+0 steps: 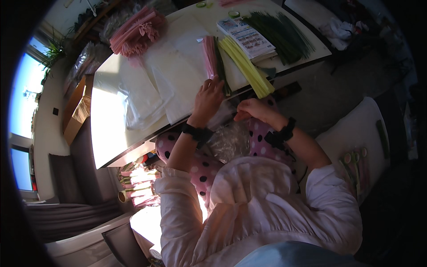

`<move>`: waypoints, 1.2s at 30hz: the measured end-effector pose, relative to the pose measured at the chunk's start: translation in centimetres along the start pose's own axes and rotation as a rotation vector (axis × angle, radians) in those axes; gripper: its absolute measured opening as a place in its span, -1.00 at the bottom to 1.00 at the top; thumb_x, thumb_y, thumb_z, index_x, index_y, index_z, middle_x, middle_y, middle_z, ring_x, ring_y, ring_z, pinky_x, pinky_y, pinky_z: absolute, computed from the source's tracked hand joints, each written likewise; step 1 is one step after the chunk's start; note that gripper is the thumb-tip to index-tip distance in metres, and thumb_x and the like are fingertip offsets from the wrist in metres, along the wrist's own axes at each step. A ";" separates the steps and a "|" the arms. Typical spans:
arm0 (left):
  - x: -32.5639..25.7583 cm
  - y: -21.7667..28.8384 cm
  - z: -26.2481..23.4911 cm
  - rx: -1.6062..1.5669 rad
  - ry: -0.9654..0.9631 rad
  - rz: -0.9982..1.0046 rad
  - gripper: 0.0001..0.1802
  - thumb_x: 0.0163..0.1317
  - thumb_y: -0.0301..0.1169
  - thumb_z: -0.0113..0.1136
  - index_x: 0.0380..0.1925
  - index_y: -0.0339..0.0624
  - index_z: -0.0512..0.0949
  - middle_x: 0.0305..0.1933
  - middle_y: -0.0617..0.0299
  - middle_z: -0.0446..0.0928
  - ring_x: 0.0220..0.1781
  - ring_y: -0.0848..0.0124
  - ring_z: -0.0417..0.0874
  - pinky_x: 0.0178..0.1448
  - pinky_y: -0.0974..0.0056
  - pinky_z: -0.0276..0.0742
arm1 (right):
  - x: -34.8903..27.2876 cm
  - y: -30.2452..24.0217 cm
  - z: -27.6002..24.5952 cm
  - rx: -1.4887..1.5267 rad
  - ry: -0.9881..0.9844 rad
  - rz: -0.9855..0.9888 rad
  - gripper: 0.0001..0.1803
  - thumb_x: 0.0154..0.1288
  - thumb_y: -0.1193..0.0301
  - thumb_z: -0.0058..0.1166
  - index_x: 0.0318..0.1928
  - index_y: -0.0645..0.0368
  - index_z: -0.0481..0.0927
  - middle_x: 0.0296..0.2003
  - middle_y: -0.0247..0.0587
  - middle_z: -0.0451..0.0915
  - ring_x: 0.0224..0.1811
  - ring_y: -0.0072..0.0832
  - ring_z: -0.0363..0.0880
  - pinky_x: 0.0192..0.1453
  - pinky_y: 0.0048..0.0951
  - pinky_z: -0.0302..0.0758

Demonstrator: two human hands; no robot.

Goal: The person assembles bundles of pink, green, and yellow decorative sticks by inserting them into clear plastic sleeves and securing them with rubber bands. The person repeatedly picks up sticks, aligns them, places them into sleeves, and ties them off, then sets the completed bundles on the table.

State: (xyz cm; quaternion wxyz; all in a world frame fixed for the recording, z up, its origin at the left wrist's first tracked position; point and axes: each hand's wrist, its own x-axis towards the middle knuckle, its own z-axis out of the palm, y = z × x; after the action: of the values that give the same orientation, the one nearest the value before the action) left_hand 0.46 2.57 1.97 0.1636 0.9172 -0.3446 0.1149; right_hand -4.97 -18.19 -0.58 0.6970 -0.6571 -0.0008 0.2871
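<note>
My left hand [208, 100] reaches over the table's near edge, fingers bent and closed around the near end of a bundle of thin pink stems [209, 55]. Alongside that bundle lies a narrow row of dark green stems [221, 71]. A bundle of yellow-green stems [247, 66] slants to its right, its near end jutting past the edge. My right hand [259, 111] is just off the edge below the yellow-green bundle, its fingers pressed together; what they hold, if anything, is too small to make out. Crumpled clear plastic [230, 140] lies on my lap beneath both hands.
Clear plastic sheets [151, 95] spread over the white table [104, 129]. A large pink bundle [138, 33] stands at the far left. A printed paper stack [247, 39], green tape roll [234, 14] and dark green stems [280, 38] lie far right. A cardboard box [78, 109] stands left.
</note>
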 end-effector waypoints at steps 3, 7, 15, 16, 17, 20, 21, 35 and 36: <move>-0.1 -0.2 0.6 0.165 0.104 0.096 -0.42 0.08 -0.37 0.14 0.16 -0.24 0.31 0.27 0.03 0.29 0.38 0.12 0.18 0.39 0.13 0.13 | -1.6 -3.1 -0.1 -0.409 0.015 -0.025 -0.76 0.32 0.41 -0.11 -0.21 0.35 0.52 -0.41 -0.06 0.65 -0.38 -0.34 0.67 -0.23 -0.48 0.55; -0.5 -0.1 1.9 0.044 0.096 0.115 -0.40 0.08 -0.40 0.14 0.15 -0.34 0.29 0.26 -0.02 0.30 0.39 0.11 0.16 0.43 0.10 0.08 | -2.2 -7.6 -0.6 -0.930 0.160 -0.351 -0.71 0.33 0.36 -0.13 -0.10 0.29 0.54 -0.22 -0.05 0.64 -0.21 -0.25 0.62 -0.05 -0.37 0.50; -0.1 0.3 2.6 -0.055 0.109 0.071 -0.51 0.09 -0.49 0.07 0.08 -0.38 0.34 0.10 -0.07 0.43 0.30 0.04 0.30 0.36 0.08 0.20 | 11.2 -9.6 -0.4 -1.515 -0.134 -0.310 -0.37 0.39 0.23 -0.23 0.37 0.20 0.02 0.41 -0.08 -0.09 0.45 -0.21 -0.07 0.42 -0.23 0.06; -0.1 0.1 2.5 -0.048 0.107 0.073 -0.51 0.09 -0.49 0.06 0.08 -0.38 0.34 0.11 -0.08 0.43 0.30 0.04 0.30 0.36 0.08 0.20 | 12.1 -9.5 -0.6 -1.497 -0.125 -0.352 -0.37 0.39 0.19 -0.24 0.38 0.15 0.01 0.42 -0.08 -0.10 0.45 -0.21 -0.08 0.41 -0.17 0.04; -0.1 -0.1 2.4 -0.046 0.115 0.077 -0.51 0.10 -0.49 0.06 0.08 -0.39 0.34 0.12 -0.09 0.42 0.30 0.04 0.30 0.36 0.07 0.20 | 12.8 -9.5 -0.8 -1.521 -0.120 -0.326 -0.36 0.40 0.15 -0.26 0.39 0.09 -0.01 0.42 -0.09 -0.11 0.46 -0.22 -0.10 0.41 -0.10 0.02; -0.1 -0.4 2.3 -0.093 0.100 0.072 -0.52 0.09 -0.50 0.02 0.08 -0.41 0.36 0.17 -0.10 0.38 0.31 0.05 0.29 0.36 0.08 0.21 | 15.3 -10.7 -1.1 -1.581 -0.130 -0.170 -0.31 0.39 0.05 -0.30 0.42 0.00 -0.08 0.44 -0.15 -0.16 0.48 -0.26 -0.17 0.41 0.03 -0.06; -0.1 -0.4 2.4 -0.100 0.101 0.063 -0.51 0.07 -0.52 0.01 0.07 -0.41 0.36 0.18 -0.09 0.38 0.32 0.06 0.29 0.36 0.09 0.20 | 16.4 -11.3 -1.3 -1.576 -0.129 -0.168 -0.29 0.38 0.01 -0.31 0.42 -0.01 -0.11 0.44 -0.17 -0.19 0.49 -0.28 -0.19 0.41 0.05 -0.10; -0.4 -0.7 1.4 -0.217 0.042 0.074 -0.50 0.00 -0.59 -0.01 0.04 -0.39 0.38 0.24 -0.04 0.32 0.37 0.07 0.21 0.41 0.12 0.14 | 24.6 -15.7 -4.8 -1.443 0.211 -0.256 -0.16 0.25 -0.13 -0.15 0.40 0.02 -0.02 0.41 -0.09 -0.04 0.45 -0.14 -0.11 0.42 -0.17 0.00; -0.3 -0.9 1.1 -0.193 -0.023 0.087 -0.50 0.00 -0.59 -0.01 0.04 -0.39 0.38 0.25 -0.04 0.32 0.37 0.07 0.20 0.41 0.12 0.14 | 22.1 -15.5 -4.6 -1.398 0.254 -0.351 -0.19 0.26 -0.08 -0.10 0.38 0.06 0.03 0.39 -0.04 0.00 0.44 -0.13 -0.07 0.42 -0.25 0.03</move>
State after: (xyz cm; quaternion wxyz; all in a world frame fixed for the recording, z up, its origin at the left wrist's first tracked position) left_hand 0.94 2.95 0.67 0.2422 0.8826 -0.3954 0.0773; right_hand 21.40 -13.11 4.73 0.1454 -0.9668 -0.2084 0.0251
